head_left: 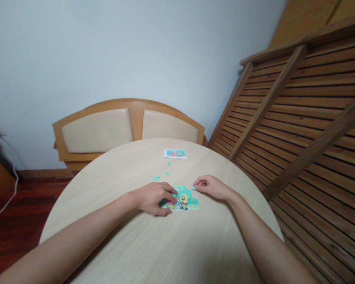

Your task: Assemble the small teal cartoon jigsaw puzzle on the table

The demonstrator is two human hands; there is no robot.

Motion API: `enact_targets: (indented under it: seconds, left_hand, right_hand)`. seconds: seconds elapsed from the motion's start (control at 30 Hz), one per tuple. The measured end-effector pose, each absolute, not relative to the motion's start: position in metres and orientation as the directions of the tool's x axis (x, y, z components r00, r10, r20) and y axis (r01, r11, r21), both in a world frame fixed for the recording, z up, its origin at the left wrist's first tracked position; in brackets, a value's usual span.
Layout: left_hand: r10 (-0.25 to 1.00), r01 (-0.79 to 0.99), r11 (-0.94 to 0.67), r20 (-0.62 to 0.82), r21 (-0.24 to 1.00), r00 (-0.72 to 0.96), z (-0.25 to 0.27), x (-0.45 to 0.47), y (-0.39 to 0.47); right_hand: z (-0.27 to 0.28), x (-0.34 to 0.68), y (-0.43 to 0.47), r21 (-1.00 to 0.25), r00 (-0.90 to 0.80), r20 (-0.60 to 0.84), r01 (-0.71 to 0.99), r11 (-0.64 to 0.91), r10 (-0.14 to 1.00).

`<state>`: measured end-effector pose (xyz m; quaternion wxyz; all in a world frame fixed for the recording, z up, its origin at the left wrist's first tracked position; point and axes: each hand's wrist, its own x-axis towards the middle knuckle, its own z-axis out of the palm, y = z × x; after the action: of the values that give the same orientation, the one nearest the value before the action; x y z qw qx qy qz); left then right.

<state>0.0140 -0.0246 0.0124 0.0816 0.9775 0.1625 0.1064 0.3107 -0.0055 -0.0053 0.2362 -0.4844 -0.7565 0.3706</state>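
A mostly joined jigsaw puzzle (187, 202) with a yellow cartoon figure on a turquoise ground lies flat on the table. My left hand (157, 197) rests over its left part with fingers apart, hiding some of the picture. At the puzzle's upper right edge, where the outline is ragged, my right hand (211, 187) pinches a small turquoise puzzle piece (193, 188) between thumb and fingers. Several loose puzzle pieces (157, 177) lie beyond my left hand, one of them (169, 163) farther out.
A small picture card (175, 154) lies near the far side of the round wooden table (130, 248). Behind the table stands a padded headboard (97, 132) against the wall. A slatted wooden frame (298, 118) leans at the right. A white cable (16, 185) hangs at the left.
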Motion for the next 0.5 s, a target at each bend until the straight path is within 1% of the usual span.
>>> enact_targets:
  seconds: [0.13, 0.23, 0.3, 0.5]
  left_hand:
    - [0.344, 0.309, -0.931, 0.177, 0.195, 0.922, 0.013, 0.014, -0.025]
    - [0.344, 0.312, -0.931, 0.173, 0.189, 0.923, 0.012, 0.014, -0.025]
    - [0.337, 0.303, -0.933, 0.174, 0.194, 0.925, 0.011, 0.015, -0.025]
    - [0.331, 0.292, -0.933, 0.181, 0.211, 0.926, 0.01, 0.016, -0.025]
  right_hand:
    - [-0.01, 0.304, -0.003, -0.727, -0.442, 0.124, 0.569, 0.385, 0.888]
    - [-0.009, 0.298, -0.004, -0.686, -0.439, 0.201, 0.575, 0.446, 0.876]
    - [-0.007, 0.294, -0.006, -0.668, -0.441, 0.22, 0.582, 0.463, 0.87]
    - [-0.006, 0.292, -0.007, -0.65, -0.455, 0.2, 0.601, 0.465, 0.868]
